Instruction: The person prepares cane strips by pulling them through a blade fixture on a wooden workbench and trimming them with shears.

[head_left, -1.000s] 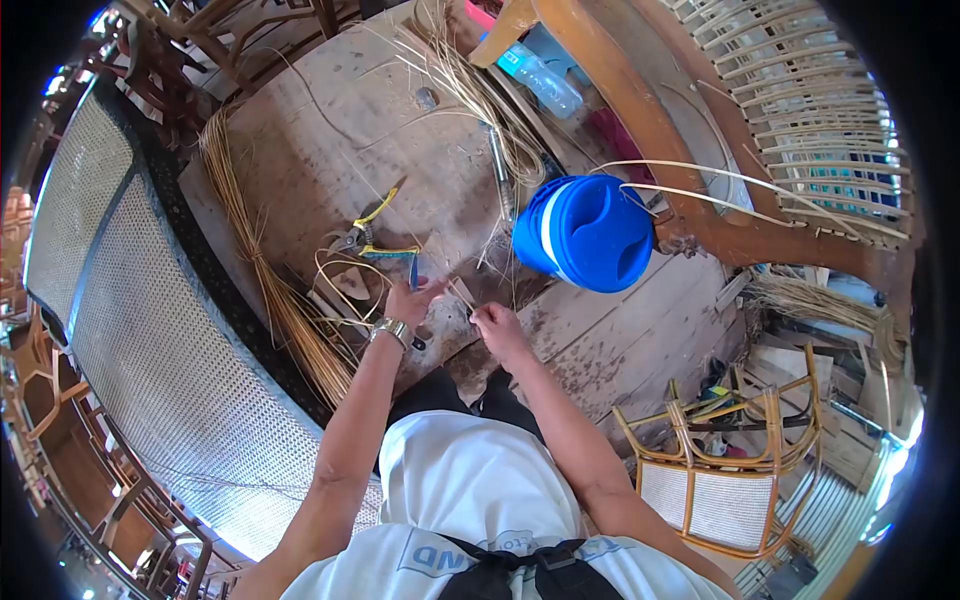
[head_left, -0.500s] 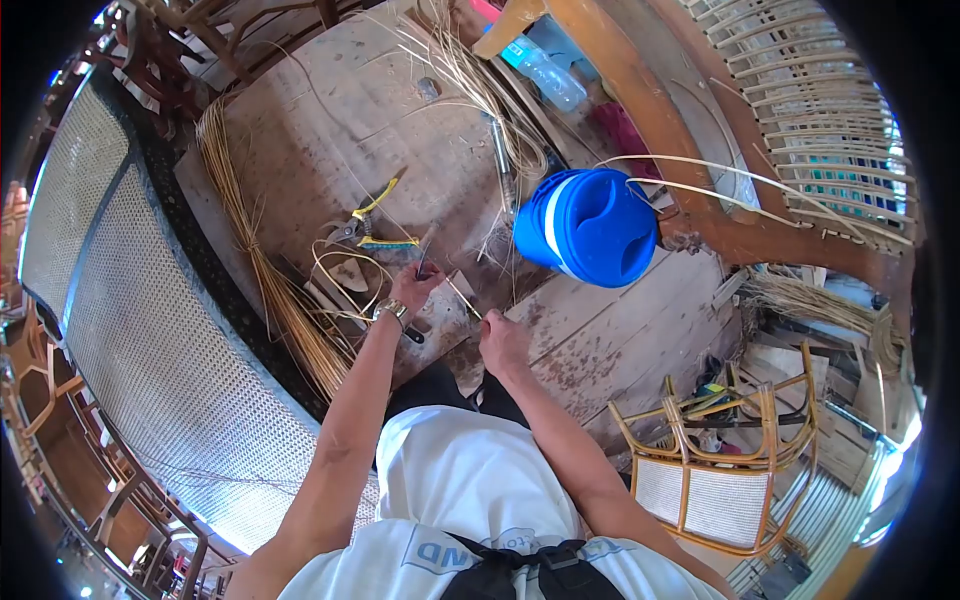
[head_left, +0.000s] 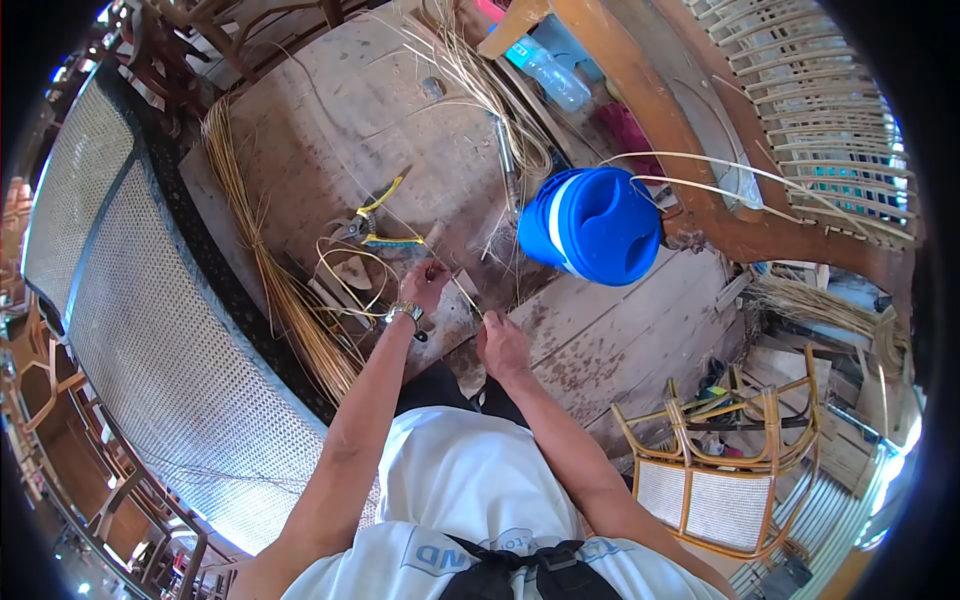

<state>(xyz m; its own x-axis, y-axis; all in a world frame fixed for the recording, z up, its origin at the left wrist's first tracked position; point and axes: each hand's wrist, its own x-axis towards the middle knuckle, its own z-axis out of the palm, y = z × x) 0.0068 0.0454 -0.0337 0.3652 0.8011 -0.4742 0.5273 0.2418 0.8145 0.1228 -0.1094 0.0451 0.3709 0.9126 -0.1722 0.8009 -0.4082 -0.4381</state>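
Observation:
My left hand (head_left: 427, 284), with a wristwatch (head_left: 404, 312), is closed above the floorboards. The black end of a handle (head_left: 421, 336) shows below its wrist; it looks like a knife handle, and the blade is hidden now. My right hand (head_left: 503, 345) pinches one end of a thin pale rattan strip (head_left: 466, 296). That strip slants up to my left fingers, which cover its other end. Just beyond my left hand, pruning shears (head_left: 372, 222) with yellow handles lie spread apart. A loop of rattan (head_left: 352, 262) curls beside them.
A lidded blue bucket (head_left: 600, 225) stands at right. Left lies a long rattan bundle (head_left: 262, 270) beside a woven cane panel (head_left: 190, 330). A metal tube-like tool (head_left: 506, 160), plastic bottle (head_left: 556, 80) and wooden frame (head_left: 640, 100) are farther off. A rattan chair (head_left: 715, 470) sits lower right.
My left hand has turned and moved slightly right and up, so the grey blade seen at its fingers is now hidden. My right hand stays almost in place.

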